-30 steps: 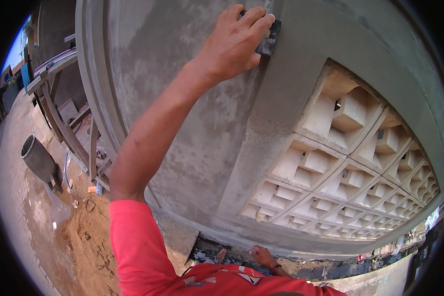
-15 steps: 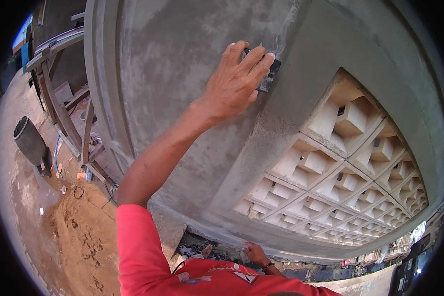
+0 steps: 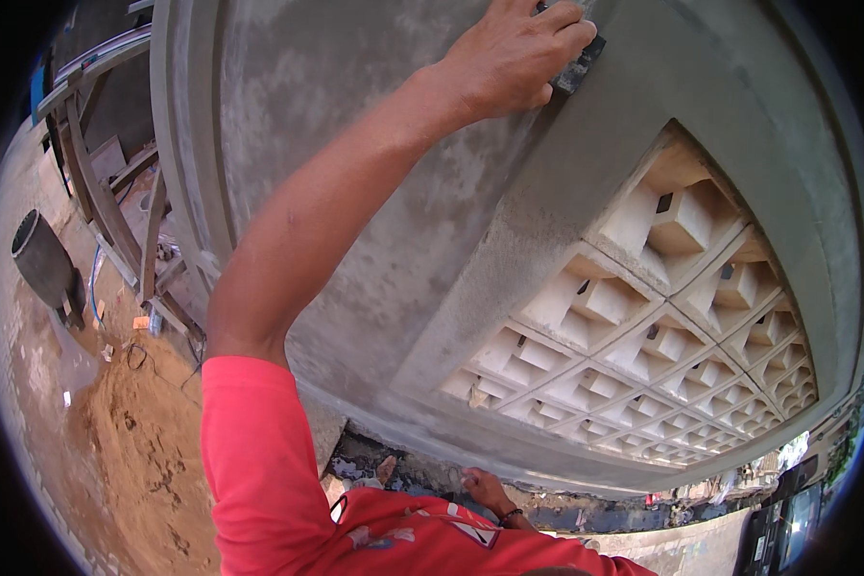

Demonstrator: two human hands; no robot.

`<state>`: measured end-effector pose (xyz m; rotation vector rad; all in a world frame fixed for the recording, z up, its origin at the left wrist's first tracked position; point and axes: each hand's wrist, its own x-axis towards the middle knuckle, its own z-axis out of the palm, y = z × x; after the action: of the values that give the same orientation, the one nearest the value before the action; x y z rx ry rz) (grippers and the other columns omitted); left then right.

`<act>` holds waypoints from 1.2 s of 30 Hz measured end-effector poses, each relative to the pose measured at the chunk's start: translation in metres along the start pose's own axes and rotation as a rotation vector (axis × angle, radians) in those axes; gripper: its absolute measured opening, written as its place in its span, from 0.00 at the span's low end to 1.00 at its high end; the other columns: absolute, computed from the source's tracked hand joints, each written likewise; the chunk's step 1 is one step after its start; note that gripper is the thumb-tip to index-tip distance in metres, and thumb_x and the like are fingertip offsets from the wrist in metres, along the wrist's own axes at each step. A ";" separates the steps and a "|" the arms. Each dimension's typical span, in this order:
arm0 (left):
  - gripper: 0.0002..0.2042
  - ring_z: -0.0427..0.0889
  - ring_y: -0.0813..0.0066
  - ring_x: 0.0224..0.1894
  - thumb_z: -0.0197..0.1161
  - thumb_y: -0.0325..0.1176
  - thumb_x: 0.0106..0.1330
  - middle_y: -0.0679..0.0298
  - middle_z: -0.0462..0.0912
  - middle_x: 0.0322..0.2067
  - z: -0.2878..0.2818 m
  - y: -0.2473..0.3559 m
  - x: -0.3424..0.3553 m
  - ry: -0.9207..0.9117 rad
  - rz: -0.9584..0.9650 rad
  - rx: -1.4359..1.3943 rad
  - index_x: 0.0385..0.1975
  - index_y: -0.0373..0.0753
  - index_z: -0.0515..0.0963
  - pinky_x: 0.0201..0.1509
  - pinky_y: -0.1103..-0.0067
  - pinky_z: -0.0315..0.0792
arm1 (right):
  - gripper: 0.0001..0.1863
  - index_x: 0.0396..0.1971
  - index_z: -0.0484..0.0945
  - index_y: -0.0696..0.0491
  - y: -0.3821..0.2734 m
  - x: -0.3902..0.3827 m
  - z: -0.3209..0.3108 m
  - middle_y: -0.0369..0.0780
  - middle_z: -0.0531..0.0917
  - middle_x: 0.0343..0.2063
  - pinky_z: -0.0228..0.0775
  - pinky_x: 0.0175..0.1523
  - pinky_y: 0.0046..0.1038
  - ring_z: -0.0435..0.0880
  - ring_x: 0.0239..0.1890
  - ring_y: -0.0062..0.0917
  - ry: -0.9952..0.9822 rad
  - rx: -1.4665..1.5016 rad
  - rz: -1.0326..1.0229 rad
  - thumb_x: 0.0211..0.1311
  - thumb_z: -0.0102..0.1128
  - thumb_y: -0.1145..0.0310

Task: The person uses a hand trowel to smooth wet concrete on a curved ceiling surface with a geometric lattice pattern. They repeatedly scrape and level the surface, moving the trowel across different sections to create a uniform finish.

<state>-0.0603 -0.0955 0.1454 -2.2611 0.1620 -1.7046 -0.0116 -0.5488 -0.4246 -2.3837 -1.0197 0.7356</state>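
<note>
High on the grey plastered wall [image 3: 346, 115], my left hand [image 3: 523, 53] grips a small dark, plaster-smeared block [image 3: 578, 62], pressed to the surface beside a vertical band along the latticed opening. Down at the bottom of the view, my right hand [image 3: 480, 488] is low by the wall's base, fingers curled; whatever they may hold is too small to make out. A panel of pale concrete breeze blocks [image 3: 677, 221] fills the opening to the right of my left arm.
A wooden frame of planks [image 3: 101, 182] stands at the left, near a dark cylindrical container [image 3: 40, 254]. Loose sand [image 3: 149, 451] lies on the ground below it. A dark wet trench [image 3: 360, 451] runs along the wall's foot, and a dark vehicle [image 3: 778, 523] is at lower right.
My left hand dipped down the wall half a second ago and is now back up, slightly farther right, still holding the block. My right hand stays low, shifted slightly left.
</note>
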 end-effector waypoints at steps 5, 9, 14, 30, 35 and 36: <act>0.29 0.69 0.56 0.57 0.69 0.19 0.48 0.64 0.73 0.56 0.023 0.023 -0.057 0.079 -0.029 0.028 0.54 0.40 0.75 0.65 0.62 0.65 | 0.21 0.50 0.80 0.53 0.006 -0.004 0.002 0.49 0.85 0.29 0.76 0.42 0.38 0.85 0.34 0.42 -0.035 -0.060 -0.041 0.63 0.59 0.56; 0.32 0.69 0.53 0.57 0.69 0.18 0.44 0.60 0.73 0.55 0.032 0.038 -0.098 0.083 -0.043 0.028 0.56 0.38 0.75 0.64 0.61 0.68 | 0.21 0.51 0.79 0.54 0.009 0.004 -0.002 0.48 0.86 0.30 0.76 0.43 0.39 0.86 0.36 0.45 0.017 -0.098 -0.244 0.65 0.56 0.57; 0.32 0.69 0.51 0.56 0.69 0.18 0.43 0.60 0.73 0.54 0.037 0.062 -0.148 0.056 -0.088 -0.001 0.56 0.38 0.75 0.63 0.61 0.67 | 0.21 0.52 0.78 0.55 -0.006 0.021 -0.014 0.50 0.85 0.30 0.75 0.43 0.39 0.85 0.36 0.45 -0.097 -0.092 -0.181 0.65 0.57 0.58; 0.31 0.69 0.50 0.57 0.68 0.21 0.48 0.51 0.74 0.52 -0.016 -0.031 0.019 0.178 0.060 0.019 0.57 0.31 0.70 0.64 0.63 0.65 | 0.25 0.54 0.79 0.55 -0.008 0.000 -0.017 0.47 0.85 0.29 0.74 0.41 0.34 0.83 0.32 0.34 0.000 -0.020 -0.060 0.65 0.59 0.52; 0.31 0.68 0.50 0.57 0.68 0.22 0.49 0.51 0.73 0.53 -0.017 -0.022 0.025 0.070 0.068 -0.027 0.58 0.31 0.70 0.66 0.63 0.64 | 0.25 0.54 0.80 0.53 0.020 -0.009 -0.006 0.49 0.85 0.31 0.75 0.42 0.37 0.83 0.34 0.39 0.000 -0.022 -0.005 0.64 0.59 0.51; 0.31 0.68 0.50 0.58 0.68 0.22 0.49 0.51 0.73 0.53 -0.014 -0.019 0.019 0.023 0.057 -0.039 0.58 0.32 0.70 0.66 0.63 0.64 | 0.25 0.53 0.80 0.53 0.025 -0.009 -0.007 0.49 0.85 0.31 0.75 0.42 0.37 0.83 0.34 0.40 -0.038 -0.046 0.013 0.64 0.59 0.51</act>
<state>-0.0697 -0.0848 0.1722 -2.2433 0.2643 -1.7127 0.0003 -0.5729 -0.4309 -2.4261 -1.0479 0.7726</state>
